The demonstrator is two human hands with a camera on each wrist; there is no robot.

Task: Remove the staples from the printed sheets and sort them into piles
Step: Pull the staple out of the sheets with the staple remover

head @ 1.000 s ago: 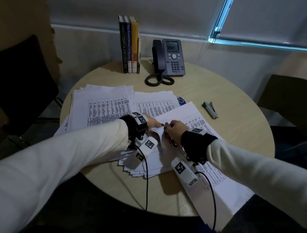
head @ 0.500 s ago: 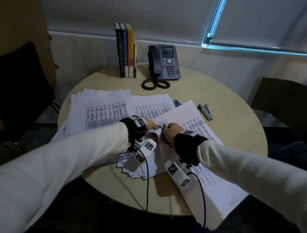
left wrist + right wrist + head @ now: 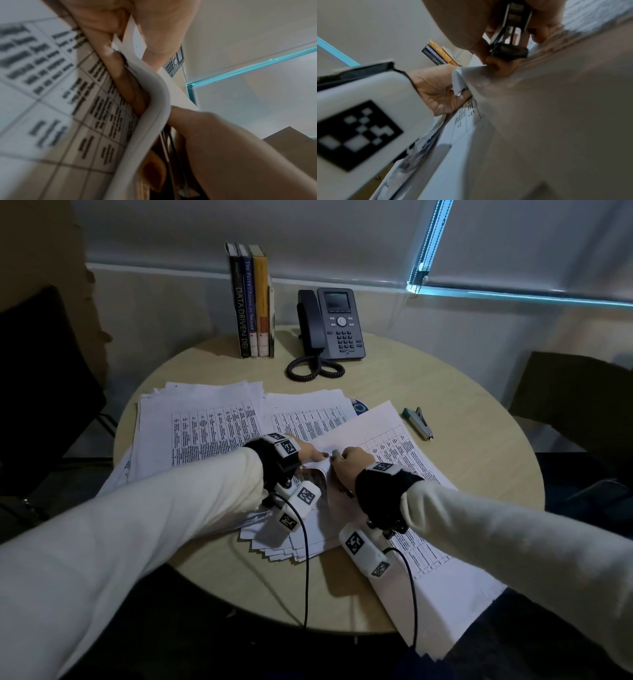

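Observation:
A stapled set of printed sheets lies slanted across the round table. My left hand pinches its folded-back corner, with the curled sheets wrapped over its fingers. My right hand grips a metal staple remover at that same corner; its tip shows between the hands. The staple itself is hidden. Two piles of printed sheets lie at left and centre.
A teal stapler lies right of the sheets. A desk phone with coiled cord and upright books stand at the table's back. A fanned stack of papers pokes out under my left wrist. Dark chairs flank the table.
Both hands stay at the corner of the stapled set. My head has shifted a little, moving the scene in view. Nothing was let go.

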